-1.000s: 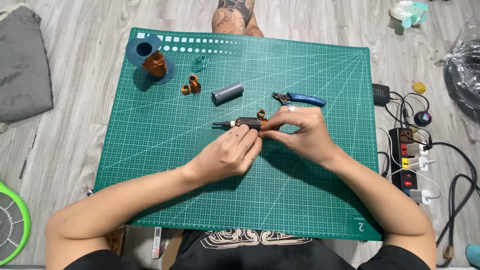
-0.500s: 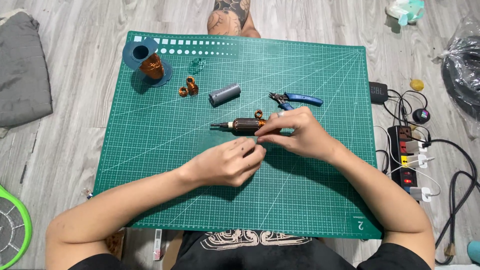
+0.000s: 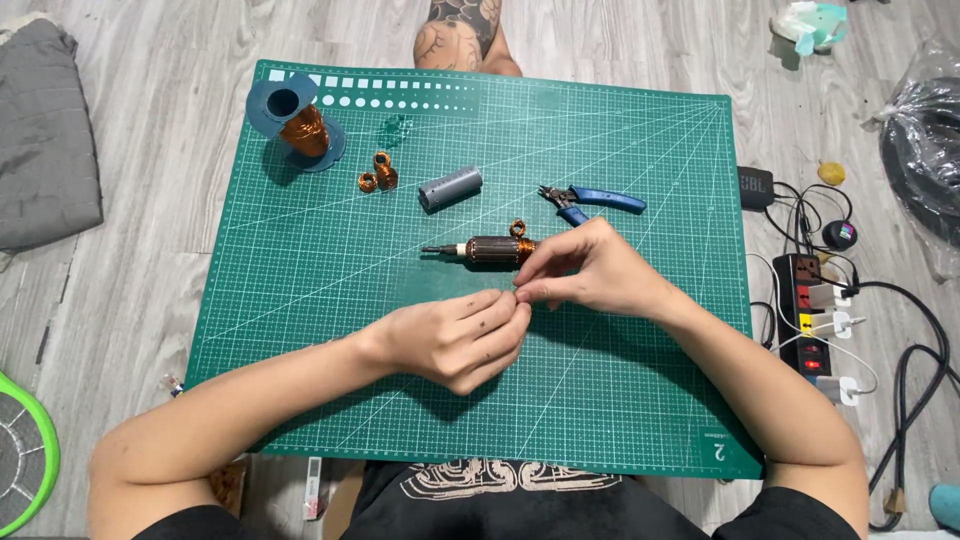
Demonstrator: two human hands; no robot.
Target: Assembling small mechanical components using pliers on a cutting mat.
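The left hand [image 3: 455,340] is held over the middle of the green gridded cutting mat [image 3: 300,300], its fingers curled narrow, with the fingertips brought up against those of the right hand [image 3: 590,275]. Whether a thin wire is pinched between them cannot be told. The right hand is closed around the end of a small brown motor armature with copper windings and a steel shaft [image 3: 480,250], which is held just above or on the mat, its shaft pointing toward the person's left. A small copper coil [image 3: 518,230] is seen at the armature's top edge, touching it.

Beyond the armature, a grey metal cylindrical sleeve [image 3: 450,187] lies on its side on the mat; its open end is turned away, and what it holds cannot be seen. Just beside it, to the right, blue-handled cutting pliers [image 3: 595,202] are laid flat. Two loose copper wire coils [image 3: 378,174] lie close together near the sleeve. At the mat's far left corner a blue plastic spool wound with copper wire [image 3: 298,125] is tipped over.

Off the mat, on the grey wooden floor, a folded grey cloth [image 3: 45,160] is seen at the left, and a black power strip with plugged-in cables [image 3: 815,320] at the right. A clear plastic bag of dark material [image 3: 925,140] lies beyond it.
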